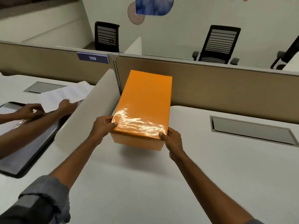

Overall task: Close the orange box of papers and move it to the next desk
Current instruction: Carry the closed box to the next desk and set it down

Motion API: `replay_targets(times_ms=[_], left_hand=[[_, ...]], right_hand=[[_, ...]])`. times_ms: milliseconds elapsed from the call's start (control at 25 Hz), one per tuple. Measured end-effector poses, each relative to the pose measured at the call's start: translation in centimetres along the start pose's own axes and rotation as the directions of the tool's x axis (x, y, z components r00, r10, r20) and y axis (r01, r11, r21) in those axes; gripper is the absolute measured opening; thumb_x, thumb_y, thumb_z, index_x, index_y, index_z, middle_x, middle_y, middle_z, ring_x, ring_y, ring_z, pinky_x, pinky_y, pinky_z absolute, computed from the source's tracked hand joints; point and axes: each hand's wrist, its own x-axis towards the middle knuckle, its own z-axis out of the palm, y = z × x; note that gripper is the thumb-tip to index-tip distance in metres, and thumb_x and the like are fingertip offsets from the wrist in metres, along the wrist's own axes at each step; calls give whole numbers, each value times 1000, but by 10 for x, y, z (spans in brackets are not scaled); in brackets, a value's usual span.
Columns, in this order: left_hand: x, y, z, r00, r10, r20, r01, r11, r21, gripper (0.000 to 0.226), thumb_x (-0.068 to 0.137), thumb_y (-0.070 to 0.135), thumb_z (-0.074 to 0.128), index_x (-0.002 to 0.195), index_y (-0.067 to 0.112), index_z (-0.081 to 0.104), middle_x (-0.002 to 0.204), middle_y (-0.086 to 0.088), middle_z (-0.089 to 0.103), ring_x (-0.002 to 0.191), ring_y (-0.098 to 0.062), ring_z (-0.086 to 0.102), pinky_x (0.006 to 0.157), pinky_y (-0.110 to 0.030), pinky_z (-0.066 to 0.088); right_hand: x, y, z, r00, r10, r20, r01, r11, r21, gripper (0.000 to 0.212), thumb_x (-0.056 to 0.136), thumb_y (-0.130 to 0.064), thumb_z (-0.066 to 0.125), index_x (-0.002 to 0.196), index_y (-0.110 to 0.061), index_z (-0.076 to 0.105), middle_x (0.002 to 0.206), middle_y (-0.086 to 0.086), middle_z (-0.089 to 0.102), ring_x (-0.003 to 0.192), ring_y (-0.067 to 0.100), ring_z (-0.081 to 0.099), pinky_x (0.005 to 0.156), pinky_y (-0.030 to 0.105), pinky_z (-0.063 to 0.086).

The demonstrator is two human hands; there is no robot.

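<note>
The orange box (144,104) has its glossy lid on and hangs a little above the white desk (210,167), with a soft shadow beneath it. My left hand (103,126) grips the near left corner, thumb on the lid. My right hand (172,139) grips the near right corner the same way. The box's long side points away from me, and its far end reaches toward the tan partition (210,83).
A white divider panel (87,110) stands just left of the box. Beyond it another person's hands (48,109) hold papers (64,94) over a dark folder (24,151). A grey cable hatch (252,131) sits in the desk at right. Black chairs stand behind the partition.
</note>
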Motion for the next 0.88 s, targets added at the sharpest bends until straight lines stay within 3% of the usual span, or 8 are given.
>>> replay_targets(times_ms=[200, 400, 480, 560, 640, 720, 800, 880], left_hand=[[72, -32, -39, 1000, -4, -6, 5, 997, 80, 43, 78, 18, 69, 120, 10, 73, 110, -12, 77, 102, -27, 73, 97, -52, 56], [102, -62, -38, 996, 25, -90, -6, 980, 199, 30, 81, 22, 56, 100, 11, 75, 93, -11, 77, 88, -32, 70, 80, -45, 58], [105, -68, -35, 992, 32, -122, -1, 969, 246, 13, 90, 12, 53, 83, 4, 60, 75, -11, 65, 71, -30, 59, 61, -35, 44], [107, -70, -31, 985, 68, -160, -13, 946, 323, 10, 95, 2, 48, 86, 5, 52, 80, -15, 60, 73, -28, 54, 57, -31, 38], [104, -74, -25, 966, 225, -129, -151, 893, 424, 31, 93, -7, 47, 121, 1, 58, 119, -18, 66, 109, -33, 62, 87, -38, 52], [101, -86, -16, 913, 406, -27, -326, 769, 550, 56, 92, -7, 48, 147, 7, 46, 155, -12, 45, 147, -27, 38, 119, -43, 33], [96, -97, -8, 851, 524, 33, -420, 643, 640, 48, 101, 6, 42, 149, 9, 43, 158, -10, 41, 151, -24, 32, 122, -50, 28], [91, -105, -3, 830, 553, 69, -429, 556, 712, 45, 107, 16, 34, 150, 3, 40, 156, -16, 43, 150, -29, 34, 118, -56, 31]], right_hand=[[43, 8, 70, 998, 55, -2, -56, 998, -38, 20, 88, -18, 69, 108, -18, 69, 106, 5, 75, 101, 27, 69, 95, 56, 55], [69, 12, 107, 997, 80, 12, -79, 994, -81, 22, 92, -20, 65, 114, -18, 66, 110, 6, 74, 103, 27, 68, 95, 51, 55], [76, 12, 116, 998, 66, 18, -63, 990, -124, 25, 95, -21, 63, 119, -16, 64, 113, 6, 72, 106, 28, 67, 92, 45, 56], [79, 14, 126, 998, 41, 39, -31, 976, -218, 33, 98, -22, 58, 129, -13, 57, 124, 10, 68, 115, 30, 63, 96, 43, 53], [77, 18, 138, 997, -51, 63, 71, 928, -367, 51, 102, -19, 49, 150, -11, 34, 154, 16, 43, 142, 28, 41, 116, 41, 37], [76, 20, 150, 961, -262, 86, 264, 787, -558, 65, 104, -13, 41, 158, -7, 6, 168, 15, 2, 153, 24, 5, 122, 35, 12], [81, 19, 161, 911, -364, 191, 384, 584, -715, 64, 106, -25, 35, 159, -9, 2, 168, 10, -6, 155, 27, -7, 124, 42, 4], [86, 21, 169, 889, -349, 297, 430, 410, -804, 67, 105, -49, 22, 159, -12, 6, 169, 8, -1, 155, 27, -6, 126, 51, 4]])
